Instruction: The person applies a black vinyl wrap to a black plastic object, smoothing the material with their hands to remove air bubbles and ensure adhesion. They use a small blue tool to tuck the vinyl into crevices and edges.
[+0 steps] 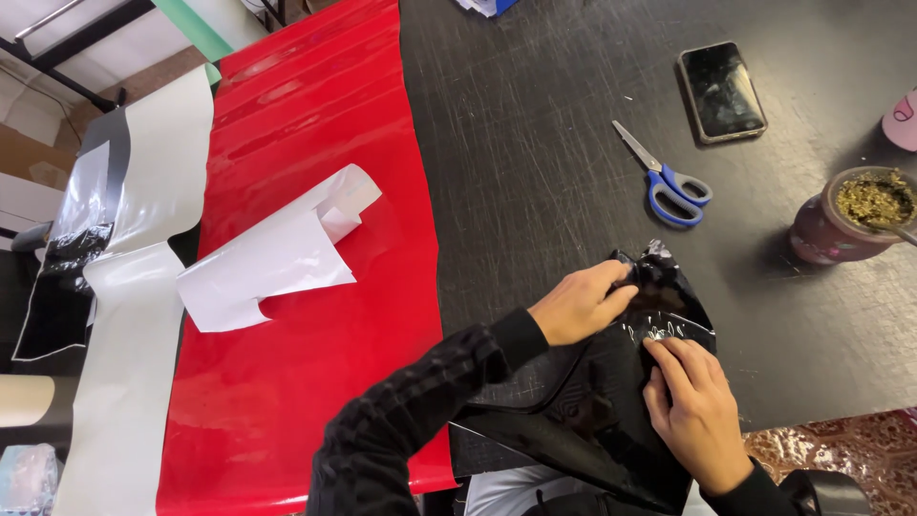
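A glossy black vinyl sheet (pixel 592 401) lies crumpled over the near edge of the dark table (pixel 535 143). My left hand (pixel 581 304) pinches its upper bunched part near the top corner. My right hand (pixel 695 411) presses and grips the sheet's right side, fingers curled on the shiny surface. Both arms wear black sleeves. The sheet's lower part hangs off the table toward my lap.
A wide red vinyl sheet (pixel 306 239) covers the table's left part, with a curled white backing paper (pixel 277 253) on it. Blue-handled scissors (pixel 669 182), a phone (pixel 721 91) and a cup of herbs (pixel 855 215) sit at right. White and black strips (pixel 134 239) hang at left.
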